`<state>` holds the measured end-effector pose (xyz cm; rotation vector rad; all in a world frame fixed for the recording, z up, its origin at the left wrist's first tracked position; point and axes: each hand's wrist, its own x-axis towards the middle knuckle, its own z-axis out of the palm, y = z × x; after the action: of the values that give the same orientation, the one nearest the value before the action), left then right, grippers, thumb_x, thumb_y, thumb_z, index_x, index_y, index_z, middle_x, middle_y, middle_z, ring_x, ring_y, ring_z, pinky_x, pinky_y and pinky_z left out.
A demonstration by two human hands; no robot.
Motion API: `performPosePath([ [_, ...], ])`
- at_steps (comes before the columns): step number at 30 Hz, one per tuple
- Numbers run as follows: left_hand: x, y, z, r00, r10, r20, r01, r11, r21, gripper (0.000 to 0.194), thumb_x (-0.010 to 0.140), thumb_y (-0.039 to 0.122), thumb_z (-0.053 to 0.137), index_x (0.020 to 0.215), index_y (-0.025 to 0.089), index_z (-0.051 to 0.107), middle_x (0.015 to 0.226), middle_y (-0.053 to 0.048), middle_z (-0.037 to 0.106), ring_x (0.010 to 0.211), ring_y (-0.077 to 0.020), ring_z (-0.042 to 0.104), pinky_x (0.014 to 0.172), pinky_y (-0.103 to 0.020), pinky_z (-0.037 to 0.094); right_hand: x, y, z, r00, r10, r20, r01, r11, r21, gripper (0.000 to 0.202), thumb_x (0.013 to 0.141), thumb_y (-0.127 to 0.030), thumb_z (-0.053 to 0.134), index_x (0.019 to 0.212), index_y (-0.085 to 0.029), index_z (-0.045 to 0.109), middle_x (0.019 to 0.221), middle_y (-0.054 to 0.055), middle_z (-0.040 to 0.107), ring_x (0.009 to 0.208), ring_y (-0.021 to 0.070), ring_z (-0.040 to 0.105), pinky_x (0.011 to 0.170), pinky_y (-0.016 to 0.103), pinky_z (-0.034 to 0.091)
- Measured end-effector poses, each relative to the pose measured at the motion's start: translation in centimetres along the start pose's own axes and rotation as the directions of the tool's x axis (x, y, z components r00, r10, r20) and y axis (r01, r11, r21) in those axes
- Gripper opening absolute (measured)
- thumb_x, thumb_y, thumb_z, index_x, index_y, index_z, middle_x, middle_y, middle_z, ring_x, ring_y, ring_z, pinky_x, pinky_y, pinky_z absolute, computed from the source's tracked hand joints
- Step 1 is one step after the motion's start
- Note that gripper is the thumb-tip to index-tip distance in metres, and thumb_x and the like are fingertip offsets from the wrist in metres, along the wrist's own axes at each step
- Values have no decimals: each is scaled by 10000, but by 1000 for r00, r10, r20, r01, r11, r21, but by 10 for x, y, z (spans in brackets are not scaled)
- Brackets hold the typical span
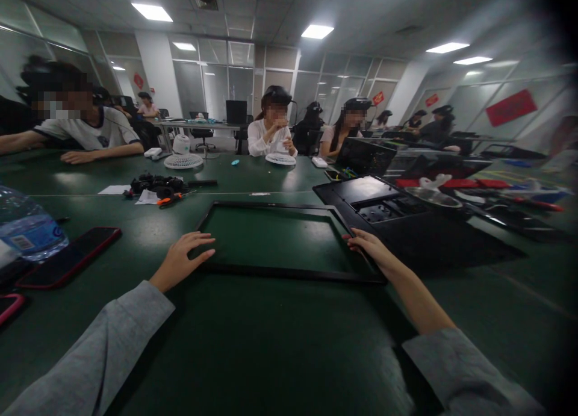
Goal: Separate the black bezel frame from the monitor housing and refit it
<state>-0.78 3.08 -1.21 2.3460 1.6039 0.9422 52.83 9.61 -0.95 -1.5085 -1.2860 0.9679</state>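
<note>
A thin black rectangular frame, like the bezel of a monitor, is held just over the green table in front of me; the table shows through its opening. My left hand grips the frame's left side, thumb and fingers round the edge. On the opposite side, my right hand is closed on the right edge, its fingertips curled over the rim. Right beside the frame lies a large black panel, apparently a monitor's back cover, near my right hand. Parts of the frame's two sides are hidden by my fingers.
On the left are a water bottle and a phone in a red-edged case. Black cables and an orange-handled tool lie farther back. White fans stand across the table, where people sit. Clutter fills the right side.
</note>
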Motion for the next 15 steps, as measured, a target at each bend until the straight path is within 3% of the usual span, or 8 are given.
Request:
performPosePath([
  [4, -2, 5, -2, 980, 24, 198, -34, 998, 46, 531, 814, 636, 627, 1254, 338, 640, 1401, -32, 586, 1341, -295, 463, 1064, -558, 387, 4, 9, -3, 998, -54, 13, 54, 998, -11, 509, 663, -196, 639, 1172, -204, 620, 1213, 100, 680, 1048, 220, 674, 926, 342, 546],
  [7, -4, 7, -4, 968, 28, 250, -51, 995, 84, 584, 766, 668, 659, 1258, 355, 638, 1427, -35, 564, 1339, -310, 466, 1057, -567, 378, 9, 19, -3, 980, -200, -21, 190, 955, -229, 539, 710, -205, 591, 1248, -191, 603, 1243, 125, 661, 1188, 266, 609, 1055, 451, 455],
  [11, -6, 10, -5, 964, 10, 265, -39, 994, 105, 544, 758, 687, 653, 1192, 361, 673, 1424, -28, 564, 1335, -306, 473, 1063, -570, 362, 9, 29, -1, 938, -345, 6, 281, 755, -593, 480, 776, -212, 549, 1241, -141, 644, 1114, 166, 686, 1207, 304, 569, 1062, 485, 432],
  [15, -7, 8, -3, 967, 13, 255, -35, 996, 82, 511, 756, 675, 662, 1138, 337, 689, 1398, -31, 584, 1325, -296, 482, 1057, -559, 374, 5, 24, 4, 939, -342, 24, 274, 707, -652, 463, 816, -224, 533, 1252, -117, 645, 1069, 177, 688, 1126, 297, 603, 1014, 463, 468],
])
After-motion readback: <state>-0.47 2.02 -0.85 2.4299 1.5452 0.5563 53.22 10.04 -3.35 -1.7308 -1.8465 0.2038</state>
